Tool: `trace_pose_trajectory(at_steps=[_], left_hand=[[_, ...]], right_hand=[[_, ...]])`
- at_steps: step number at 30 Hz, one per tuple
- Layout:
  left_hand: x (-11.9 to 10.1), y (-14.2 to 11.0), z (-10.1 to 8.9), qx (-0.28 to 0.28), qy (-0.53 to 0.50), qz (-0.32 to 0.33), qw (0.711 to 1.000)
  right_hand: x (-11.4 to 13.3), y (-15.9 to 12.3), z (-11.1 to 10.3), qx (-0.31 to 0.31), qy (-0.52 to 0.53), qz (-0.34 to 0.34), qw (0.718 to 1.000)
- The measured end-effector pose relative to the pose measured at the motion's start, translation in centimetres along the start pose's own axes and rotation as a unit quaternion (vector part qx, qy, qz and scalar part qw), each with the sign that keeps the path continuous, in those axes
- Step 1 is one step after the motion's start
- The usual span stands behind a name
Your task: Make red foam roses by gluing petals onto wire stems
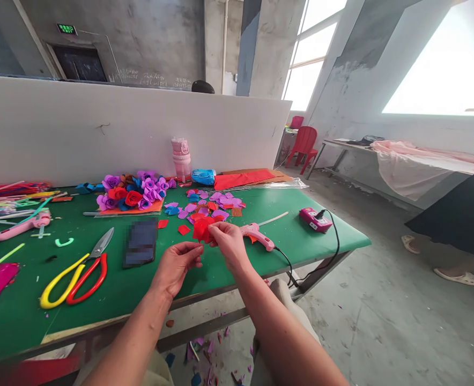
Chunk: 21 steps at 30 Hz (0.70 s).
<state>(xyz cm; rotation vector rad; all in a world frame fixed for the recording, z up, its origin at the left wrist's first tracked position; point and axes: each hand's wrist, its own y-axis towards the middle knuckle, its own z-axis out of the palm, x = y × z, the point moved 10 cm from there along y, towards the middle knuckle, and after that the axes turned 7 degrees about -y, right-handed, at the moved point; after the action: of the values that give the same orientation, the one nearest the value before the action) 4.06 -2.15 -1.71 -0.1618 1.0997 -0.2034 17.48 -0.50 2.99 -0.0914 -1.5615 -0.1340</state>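
Observation:
My right hand point(229, 244) pinches a red felt flower point(203, 228) above the green table point(261, 252). Just left of it, my left hand point(176, 265) has its fingers curled, the fingertips reaching toward the flower's underside; whether they touch it I cannot tell. Loose red, purple and blue felt petals point(210, 206) lie scattered beyond the flower. A pink glue gun point(257, 236) rests on the table right beside my right hand.
Yellow and red scissors point(78, 268) and a dark phone point(140, 244) lie to the left. Finished felt roses point(130, 193) and a pink bottle point(181, 158) stand near the white partition. A pink power strip point(315, 220) sits at the right. A person's feet point(456, 276) show far right.

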Motion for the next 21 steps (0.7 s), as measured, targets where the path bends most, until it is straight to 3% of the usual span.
trace_pose_trajectory(at_steps=[16,21], left_hand=[[-0.2,0.1,-0.4,-0.015,-0.016,0.024,0.999],[-0.2,0.0,-0.3,-0.016,-0.017,0.021,0.999]], right_hand=[[0.0,-0.2,1.2,0.040,0.043,-0.002,0.998],[-0.2,-0.4,1.3,0.026,0.049,0.002,0.998]])
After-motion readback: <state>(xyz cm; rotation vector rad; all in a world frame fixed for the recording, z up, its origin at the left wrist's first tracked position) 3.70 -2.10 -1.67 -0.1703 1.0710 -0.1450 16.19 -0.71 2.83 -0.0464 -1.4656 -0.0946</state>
